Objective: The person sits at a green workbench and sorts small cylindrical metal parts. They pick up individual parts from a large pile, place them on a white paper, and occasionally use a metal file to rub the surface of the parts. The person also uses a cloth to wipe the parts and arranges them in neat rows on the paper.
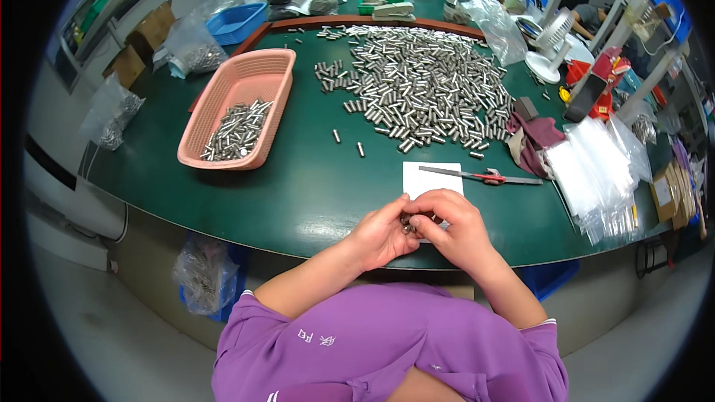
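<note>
Close to the table's near edge, my left hand (383, 237) and my right hand (456, 229) meet, with a few small metal pins (407, 225) between them. The left hand cups them from below, and the right hand's fingers are bent over them. Under and beyond the hands lies a white sheet of paper (430, 180). A large heap of short silvery metal pins (428, 82) spreads over the table's far middle. To the left, a pink plastic basket (195, 123) contains more such pins (237, 132). Two loose pins (361, 150) lie between basket and heap.
A file with a red part (488, 177) lies across the paper's right side. Clear plastic bags (592, 171), a maroon cloth (538, 138) and a white fan (547, 52) are on the right. A blue basket (237, 24) stands at the far left. Other people sit beyond the table.
</note>
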### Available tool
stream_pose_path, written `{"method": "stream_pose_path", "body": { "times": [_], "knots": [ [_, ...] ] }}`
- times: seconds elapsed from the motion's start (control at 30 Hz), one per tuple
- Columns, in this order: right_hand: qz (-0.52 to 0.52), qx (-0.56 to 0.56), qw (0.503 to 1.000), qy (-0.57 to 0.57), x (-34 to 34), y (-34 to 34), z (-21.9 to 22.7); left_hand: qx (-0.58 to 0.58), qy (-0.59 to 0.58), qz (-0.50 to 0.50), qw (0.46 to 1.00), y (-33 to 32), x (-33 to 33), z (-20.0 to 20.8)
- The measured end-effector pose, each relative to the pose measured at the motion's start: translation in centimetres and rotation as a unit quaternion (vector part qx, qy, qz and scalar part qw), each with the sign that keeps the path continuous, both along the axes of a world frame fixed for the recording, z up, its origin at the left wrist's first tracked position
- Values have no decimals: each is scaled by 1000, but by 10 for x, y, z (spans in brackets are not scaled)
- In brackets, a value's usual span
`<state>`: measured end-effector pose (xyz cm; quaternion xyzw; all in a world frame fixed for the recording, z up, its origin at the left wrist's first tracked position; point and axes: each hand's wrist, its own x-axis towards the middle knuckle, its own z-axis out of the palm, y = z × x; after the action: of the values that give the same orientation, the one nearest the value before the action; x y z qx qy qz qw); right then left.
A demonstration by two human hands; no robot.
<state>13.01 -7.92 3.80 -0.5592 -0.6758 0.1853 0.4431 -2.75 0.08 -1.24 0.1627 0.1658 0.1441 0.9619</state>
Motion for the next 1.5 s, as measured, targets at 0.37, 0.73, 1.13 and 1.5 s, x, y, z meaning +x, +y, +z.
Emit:
{"method": "stream_pose_path", "body": {
  "times": [0.37, 0.73, 1.13, 1.5],
  "knots": [
    [-115, 7, 993, 17, 45, -11, 8, 422, 236, 426, 764, 169, -135, 50],
    [-202, -5, 976, -79, 117, 7, 13, 531, 377, 452, 610, 211, -161, 64],
    [-135, -84, 953, -258, 133, 151, -6, 829, 354, 86, 425, 183, 91, 40],
    [-129, -47, 959, -249, 139, 210, -38, 868, 334, 74, 361, 218, 154, 15]
  ]
}}
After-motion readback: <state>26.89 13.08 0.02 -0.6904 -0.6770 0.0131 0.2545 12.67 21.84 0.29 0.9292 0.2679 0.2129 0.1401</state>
